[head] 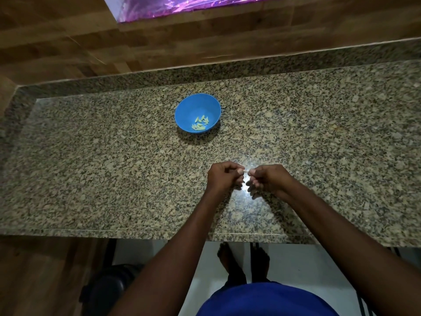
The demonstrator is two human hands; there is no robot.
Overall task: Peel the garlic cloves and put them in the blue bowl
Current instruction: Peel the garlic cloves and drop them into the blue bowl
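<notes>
Hands, left hand (pixel 224 176) and right hand (pixel 268 179), pinch what seems a garlic clove (pixel 246 171) over the tabletop (pixel 114 167), near the blue bowl (pixel 197 115).

A speckled granite worktop (pixel 114 167) with a raised back edge spans the middle of the frame, wood-panelled wall (pixel 57 42) above it — a purple-lit window (pixel 182 5) at the top — and pale floor (pixel 296 265) below, a bright glare on the stone near centre.
</notes>
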